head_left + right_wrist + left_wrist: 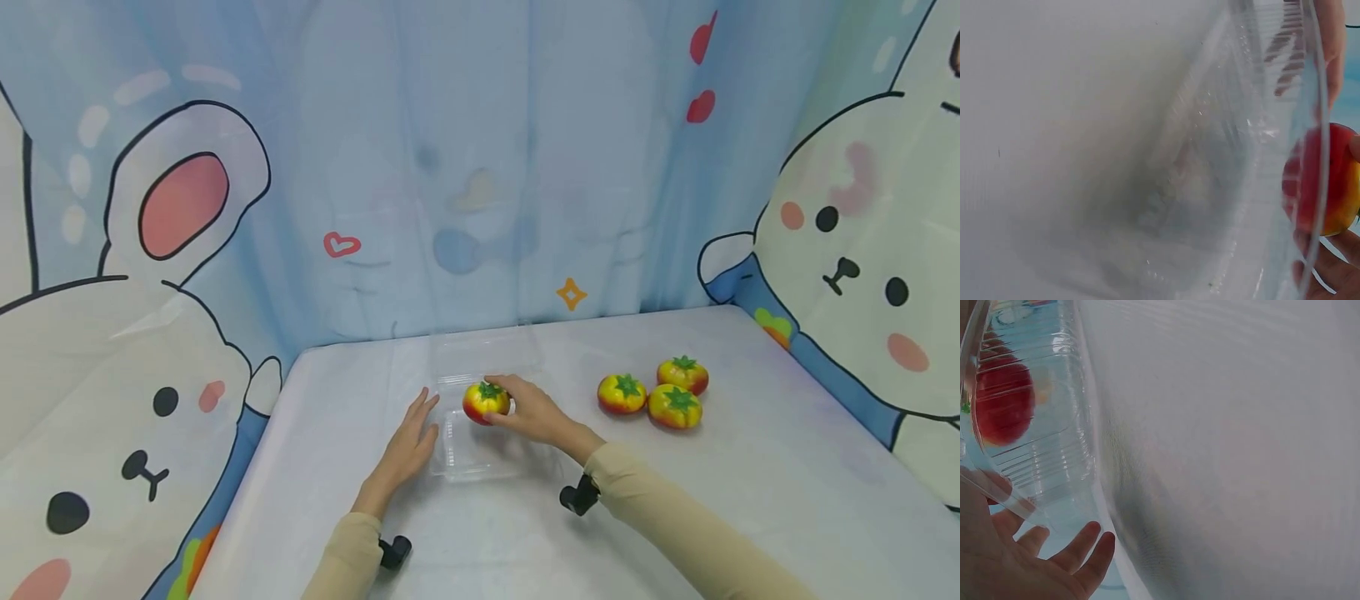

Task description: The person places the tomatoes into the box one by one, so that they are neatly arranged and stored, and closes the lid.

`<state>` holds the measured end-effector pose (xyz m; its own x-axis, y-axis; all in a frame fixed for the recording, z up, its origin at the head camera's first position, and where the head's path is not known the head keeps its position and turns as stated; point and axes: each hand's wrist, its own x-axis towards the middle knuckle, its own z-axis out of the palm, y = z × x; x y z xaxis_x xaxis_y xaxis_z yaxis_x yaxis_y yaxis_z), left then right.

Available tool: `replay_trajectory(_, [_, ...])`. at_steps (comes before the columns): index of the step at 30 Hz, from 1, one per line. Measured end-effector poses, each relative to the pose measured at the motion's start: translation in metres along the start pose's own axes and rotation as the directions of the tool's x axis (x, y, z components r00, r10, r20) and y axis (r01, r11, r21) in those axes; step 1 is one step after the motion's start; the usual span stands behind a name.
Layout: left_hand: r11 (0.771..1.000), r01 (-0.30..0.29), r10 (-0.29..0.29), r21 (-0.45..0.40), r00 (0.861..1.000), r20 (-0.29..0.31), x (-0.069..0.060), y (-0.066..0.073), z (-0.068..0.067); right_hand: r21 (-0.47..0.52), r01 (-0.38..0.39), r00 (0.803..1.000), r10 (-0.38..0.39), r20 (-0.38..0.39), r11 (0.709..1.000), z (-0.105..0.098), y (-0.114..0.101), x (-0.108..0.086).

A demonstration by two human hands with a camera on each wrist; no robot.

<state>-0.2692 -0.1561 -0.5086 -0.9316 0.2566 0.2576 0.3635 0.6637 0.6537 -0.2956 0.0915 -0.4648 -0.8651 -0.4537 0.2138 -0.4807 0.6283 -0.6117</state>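
My right hand pinches a red-and-yellow tomato-like fruit with a green leafy top between thumb and fingers. It is held over the base of a clear plastic box, whose see-through lid lies folded back behind. In the right wrist view the fruit shows partly through the box wall. At the box's left side is my left hand, fingers extended and spread. The left wrist view shows that hand close by a box corner; whether it touches the plastic I cannot tell.
On the right of the white-covered table sit three more such fruits: a left one, a back one and a front one. A blue cartoon curtain hangs behind the table.
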Motion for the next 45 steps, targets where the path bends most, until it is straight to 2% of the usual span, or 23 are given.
replay_trajectory(4, [0.999, 0.032, -0.032, -0.002, 0.999, 0.002, 0.000, 0.000, 0.000, -0.003, -0.010, 1.000, 0.010, 0.016, 1.000, 0.010, -0.001, 0.001])
replay_trajectory(15, [1.000, 0.020, -0.020, -0.001, 1.000, 0.002, 0.000, -0.001, 0.000, -0.029, -0.029, 0.999, 0.029, 0.026, 0.999, 0.031, -0.007, 0.006])
replay_trajectory(24, [0.999, 0.038, -0.038, 0.012, 0.999, 0.009, 0.001, 0.000, -0.001, -0.060, -0.032, 0.999, 0.033, 0.002, 0.998, 0.040, -0.008, 0.010])
replay_trajectory(35, [1.000, 0.025, -0.025, 0.019, 1.000, 0.013, 0.002, -0.002, 0.001, -0.063, -0.111, 0.994, 0.111, -0.006, 0.992, 0.045, -0.011, 0.015])
replay_trajectory(45, [1.000, 0.017, -0.017, 0.005, 1.000, 0.018, 0.003, -0.001, 0.000, -0.054, -0.144, 0.990, 0.144, -0.001, 0.988, 0.048, -0.012, 0.022])
